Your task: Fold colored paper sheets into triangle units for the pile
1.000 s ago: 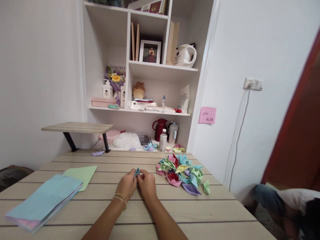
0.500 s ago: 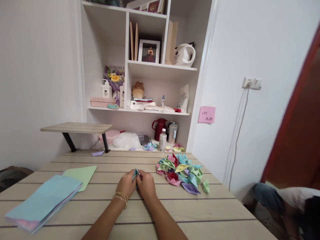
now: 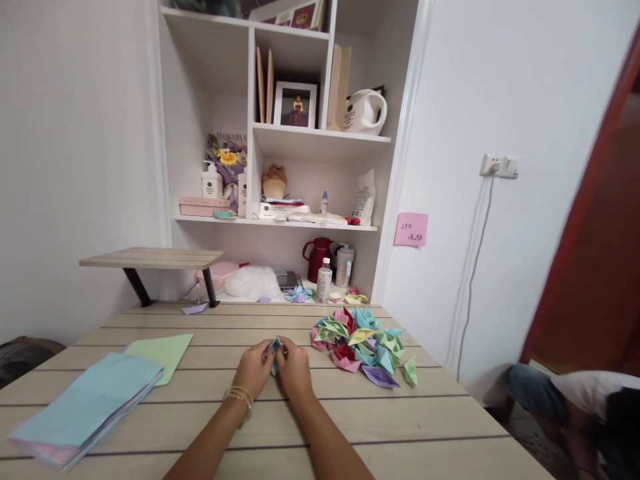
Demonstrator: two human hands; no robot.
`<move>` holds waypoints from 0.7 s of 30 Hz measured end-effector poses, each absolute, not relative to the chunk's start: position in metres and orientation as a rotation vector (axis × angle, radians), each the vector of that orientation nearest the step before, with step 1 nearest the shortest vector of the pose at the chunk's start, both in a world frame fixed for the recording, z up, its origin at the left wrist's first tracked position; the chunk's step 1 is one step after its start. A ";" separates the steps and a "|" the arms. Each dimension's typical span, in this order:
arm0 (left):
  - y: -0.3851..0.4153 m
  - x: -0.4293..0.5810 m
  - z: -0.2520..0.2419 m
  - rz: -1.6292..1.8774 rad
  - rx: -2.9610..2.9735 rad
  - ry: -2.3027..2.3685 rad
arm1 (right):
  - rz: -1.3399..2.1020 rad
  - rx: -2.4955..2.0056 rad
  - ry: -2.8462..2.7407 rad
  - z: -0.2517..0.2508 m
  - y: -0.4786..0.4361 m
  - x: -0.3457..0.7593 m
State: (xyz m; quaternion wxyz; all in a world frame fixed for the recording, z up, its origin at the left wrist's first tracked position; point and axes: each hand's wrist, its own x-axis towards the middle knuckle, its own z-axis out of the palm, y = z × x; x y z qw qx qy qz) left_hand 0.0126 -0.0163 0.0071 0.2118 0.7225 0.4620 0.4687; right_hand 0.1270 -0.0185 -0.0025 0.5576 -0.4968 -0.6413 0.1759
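Note:
A small piece of folded blue paper (image 3: 275, 365) is pinched between my two hands above the middle of the table. My left hand (image 3: 254, 368), with bracelets at the wrist, closes on its left side. My right hand (image 3: 294, 368) grips it from the right. Much of the paper is hidden by my fingers. To the right lies a heap of folded paper boats (image 3: 363, 337) in several colours, with a purple boat (image 3: 380, 377) and a green one (image 3: 411, 371) at its near edge.
At the left lies a stack of coloured paper sheets (image 3: 95, 397) over a green sheet (image 3: 167, 353). A small raised shelf (image 3: 153, 257) stands at the back left. Behind the table are a bottle (image 3: 324, 283) and a red jug (image 3: 317, 259). A person (image 3: 570, 400) bends down at far right.
My fingers have shifted on the blue paper, and its top now shows as a spread, pointed shape between them. The camera view has moved slightly. The heap lies as before.

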 end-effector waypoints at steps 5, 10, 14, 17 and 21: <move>-0.012 0.010 0.003 1.297 1.555 0.994 | 0.753 -0.977 -1.293 -0.007 -0.005 0.140; -0.009 -0.001 0.003 1.228 1.371 0.913 | 1.120 -0.788 -1.219 -0.007 -0.001 0.152; -0.010 -0.008 0.007 1.169 1.292 0.918 | 1.303 -0.742 -1.238 -0.002 -0.006 0.159; -0.012 -0.011 0.012 1.168 1.252 0.909 | 1.356 -0.717 -1.285 0.003 -0.011 0.163; -0.012 -0.013 0.015 1.171 1.244 0.918 | 1.345 -0.723 -1.322 0.007 -0.013 0.165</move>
